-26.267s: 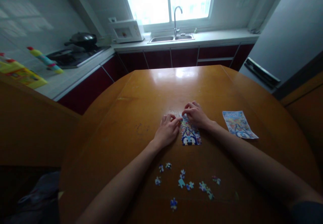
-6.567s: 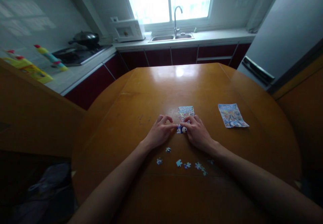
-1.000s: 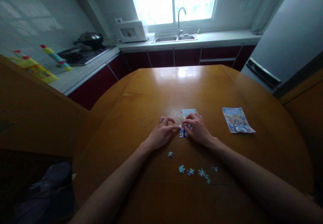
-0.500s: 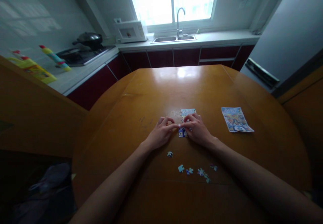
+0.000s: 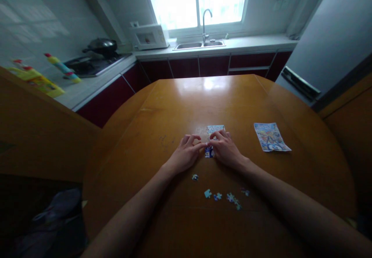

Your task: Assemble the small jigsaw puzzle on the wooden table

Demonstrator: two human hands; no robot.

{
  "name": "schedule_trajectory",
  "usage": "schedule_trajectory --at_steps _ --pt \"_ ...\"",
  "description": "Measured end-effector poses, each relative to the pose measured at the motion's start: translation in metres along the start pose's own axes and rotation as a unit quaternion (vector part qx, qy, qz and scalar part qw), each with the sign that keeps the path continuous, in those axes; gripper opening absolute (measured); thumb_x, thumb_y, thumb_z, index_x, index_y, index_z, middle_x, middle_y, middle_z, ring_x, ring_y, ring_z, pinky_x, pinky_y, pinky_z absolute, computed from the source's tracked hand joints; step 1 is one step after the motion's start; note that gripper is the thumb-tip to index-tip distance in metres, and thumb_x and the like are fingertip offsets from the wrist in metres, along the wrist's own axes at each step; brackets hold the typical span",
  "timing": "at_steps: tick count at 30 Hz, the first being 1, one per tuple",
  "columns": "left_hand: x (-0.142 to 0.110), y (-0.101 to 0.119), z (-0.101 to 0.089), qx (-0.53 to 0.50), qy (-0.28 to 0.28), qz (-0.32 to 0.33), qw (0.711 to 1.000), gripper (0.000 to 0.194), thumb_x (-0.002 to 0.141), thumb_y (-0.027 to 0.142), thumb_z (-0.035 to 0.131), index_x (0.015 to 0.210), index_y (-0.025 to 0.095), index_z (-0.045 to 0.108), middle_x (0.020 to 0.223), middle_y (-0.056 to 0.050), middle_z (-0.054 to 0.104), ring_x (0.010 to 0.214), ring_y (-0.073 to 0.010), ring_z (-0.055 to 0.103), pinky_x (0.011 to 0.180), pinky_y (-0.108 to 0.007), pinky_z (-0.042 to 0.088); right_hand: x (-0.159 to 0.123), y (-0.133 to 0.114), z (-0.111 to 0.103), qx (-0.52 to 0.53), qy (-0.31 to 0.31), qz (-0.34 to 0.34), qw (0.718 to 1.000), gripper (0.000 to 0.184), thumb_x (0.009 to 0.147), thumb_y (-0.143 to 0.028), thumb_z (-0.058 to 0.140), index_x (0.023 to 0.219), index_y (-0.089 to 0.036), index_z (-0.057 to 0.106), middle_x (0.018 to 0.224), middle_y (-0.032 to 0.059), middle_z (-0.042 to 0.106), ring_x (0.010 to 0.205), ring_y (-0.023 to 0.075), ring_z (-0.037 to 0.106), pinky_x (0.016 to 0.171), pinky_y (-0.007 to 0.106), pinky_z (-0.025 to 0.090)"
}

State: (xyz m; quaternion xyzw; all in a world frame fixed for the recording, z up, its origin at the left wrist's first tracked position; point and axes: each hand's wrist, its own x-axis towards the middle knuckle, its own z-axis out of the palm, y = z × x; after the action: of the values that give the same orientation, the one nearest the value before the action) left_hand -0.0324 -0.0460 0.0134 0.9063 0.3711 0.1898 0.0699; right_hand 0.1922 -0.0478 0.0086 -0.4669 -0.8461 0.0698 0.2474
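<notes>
Glossy brown wooden table (image 5: 186, 103), multicoloured part-built jigsaw puzzle (image 5: 215, 128) near its middle: uneven pressing at the left edge could, I'd judge, pop joined pieces apart. Long axis runs away from the person, pale-blue end farthest. Left hand (image 5: 186, 154), right hand (image 5: 226, 150): fingertips close together at that edge; whether they pinch a piece, I can't tell.

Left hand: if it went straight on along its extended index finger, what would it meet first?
Probably the right hand, whose fingers lie just opposite, near the left edge of the puzzle; depth there is hard to judge.
</notes>
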Motion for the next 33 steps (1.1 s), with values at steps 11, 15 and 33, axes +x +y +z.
schedule_trajectory --at_steps 11,15,33 --pt "0.0017 -0.0007 0.0013 -0.026 0.037 -0.043 0.998 0.02 0.099 0.018 0.05 0.112 0.023 0.064 0.121 -0.009 0.053 0.114 -0.0251 0.044 0.103 -0.045 0.046 -0.0011 0.0019 0.0012 0.033 0.035 0.051 0.998 0.025 0.089 -0.011 0.054 0.094 -0.023 0.076 0.109 0.0093 0.064 0.107 0.027 0.048 0.093 0.043 0.038" --pt "0.0021 0.0007 0.0017 -0.017 0.03 -0.046 0.998 0.022 0.099 0.018 0.048 0.113 0.023 0.064 0.12 -0.009 0.054 0.113 -0.0262 0.043 0.104 -0.048 0.045 -0.0011 -0.0007 0.0004 0.03 0.022 0.043 0.998 0.026 0.09 -0.012 0.053 0.094 -0.024 0.076 0.111 0.0093 0.064 0.108 0.0274 0.048 0.093 0.044 0.038" --pt "0.0016 -0.003 0.0042 -0.031 -0.005 -0.05 0.998 0.043 0.09 0.006 0.052 0.125 0.028 0.062 0.125 -0.007 0.052 0.117 -0.0269 0.042 0.107 -0.048 0.041 -0.0025 0.0003 0.0053 0.055 0.018 0.052 0.997 0.026 0.092 -0.016 0.055 0.098 -0.027 0.078 0.113 0.0097 0.063 0.112 0.028 0.047 0.093 0.045 0.038"
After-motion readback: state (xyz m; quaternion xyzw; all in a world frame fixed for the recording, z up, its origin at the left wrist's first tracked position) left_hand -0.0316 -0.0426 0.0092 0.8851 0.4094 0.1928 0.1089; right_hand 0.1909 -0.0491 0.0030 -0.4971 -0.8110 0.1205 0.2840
